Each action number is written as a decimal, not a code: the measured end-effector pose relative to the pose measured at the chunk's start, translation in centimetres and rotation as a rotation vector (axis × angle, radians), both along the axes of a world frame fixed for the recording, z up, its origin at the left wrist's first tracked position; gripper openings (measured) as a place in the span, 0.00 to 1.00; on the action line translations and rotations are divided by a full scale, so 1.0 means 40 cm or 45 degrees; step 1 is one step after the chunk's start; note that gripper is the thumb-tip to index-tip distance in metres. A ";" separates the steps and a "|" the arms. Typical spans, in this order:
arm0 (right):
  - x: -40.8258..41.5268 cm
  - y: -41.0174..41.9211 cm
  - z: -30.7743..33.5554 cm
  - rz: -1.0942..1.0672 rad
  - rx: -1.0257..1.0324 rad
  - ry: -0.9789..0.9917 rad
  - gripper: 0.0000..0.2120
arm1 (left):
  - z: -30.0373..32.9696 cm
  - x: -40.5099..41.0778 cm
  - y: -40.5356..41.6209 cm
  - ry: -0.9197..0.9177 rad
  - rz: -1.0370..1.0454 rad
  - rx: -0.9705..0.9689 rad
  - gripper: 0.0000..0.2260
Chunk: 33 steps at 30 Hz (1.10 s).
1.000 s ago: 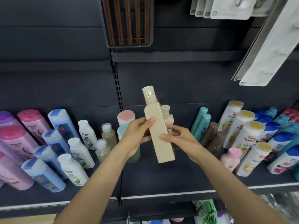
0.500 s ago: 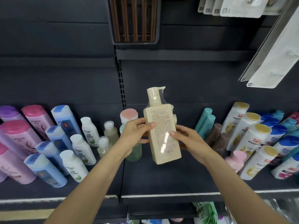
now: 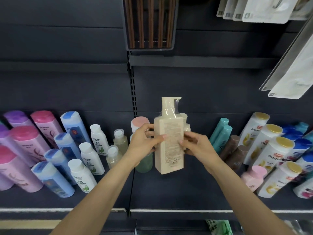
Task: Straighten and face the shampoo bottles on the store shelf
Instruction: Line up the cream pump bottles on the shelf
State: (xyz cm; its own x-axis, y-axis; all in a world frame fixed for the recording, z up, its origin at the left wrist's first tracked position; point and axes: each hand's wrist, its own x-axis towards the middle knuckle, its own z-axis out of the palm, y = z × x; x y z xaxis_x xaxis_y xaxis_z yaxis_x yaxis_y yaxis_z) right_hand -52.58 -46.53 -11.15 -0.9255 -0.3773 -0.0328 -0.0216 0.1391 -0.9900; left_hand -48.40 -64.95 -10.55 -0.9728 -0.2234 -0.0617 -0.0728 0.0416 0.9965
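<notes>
A tall cream pump bottle (image 3: 169,145), wrapped in clear film, stands upright in the middle of the dark shelf (image 3: 186,189), its printed back label toward me. My left hand (image 3: 144,143) grips its left side and my right hand (image 3: 194,145) grips its right side. A second cream bottle (image 3: 186,122) shows just behind it. A pink-capped bottle (image 3: 139,122) and a green bottle (image 3: 145,163) sit behind my left hand, partly hidden.
Purple, pink, blue and white bottles (image 3: 50,150) lean in rows on the left. Teal bottles (image 3: 220,134), brown bottles (image 3: 232,150), a pink bottle (image 3: 252,178) and white gold-capped bottles (image 3: 271,150) stand on the right. White packets (image 3: 291,70) hang at upper right. A dark rack (image 3: 150,22) hangs above.
The cream bottle has turned from edge-on and tilted to upright with its wide back label facing me. Both hands have stayed on its sides.
</notes>
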 end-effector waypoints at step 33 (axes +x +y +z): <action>-0.119 0.035 -0.064 -0.153 0.209 0.177 0.14 | -0.086 -0.142 0.045 -0.031 -0.371 -0.587 0.26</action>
